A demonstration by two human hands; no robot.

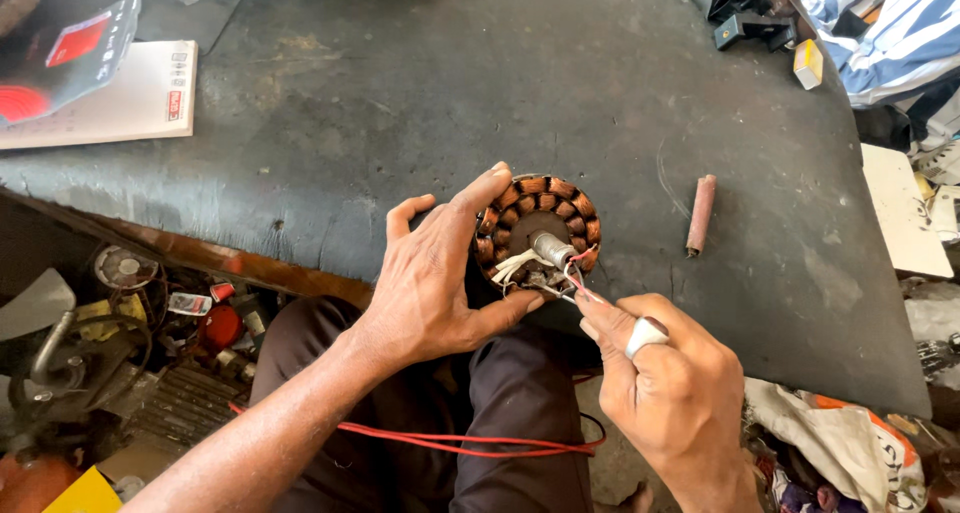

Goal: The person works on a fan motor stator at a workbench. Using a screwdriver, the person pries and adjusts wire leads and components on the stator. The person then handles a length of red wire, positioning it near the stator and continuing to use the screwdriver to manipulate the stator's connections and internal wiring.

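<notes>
The copper-wound stator (538, 231) sits tilted at the near edge of the dark surface (420, 103), its short metal shaft (551, 248) pointing toward the person. The left hand (435, 283) is curled around the stator's left side, thumb under its lower rim and forefinger arched over the top, holding it firmly. Just below the shaft, the right hand (665, 383) is closed, fingertips pinching the thin lead wires (572, 278) that leave the windings; something white (645, 335) is on or between its fingers, and I cannot tell what it is. A sound way to work here, I judge, is to keep the stator braced against the surface edge and pull the leads gently, without kinking them or scraping the coil enamel. Right of the stator lies a reddish cylinder (700, 214). Below the stator, red wire (480, 443) loops across the lap. Far left of it lie papers (110, 98).
</notes>
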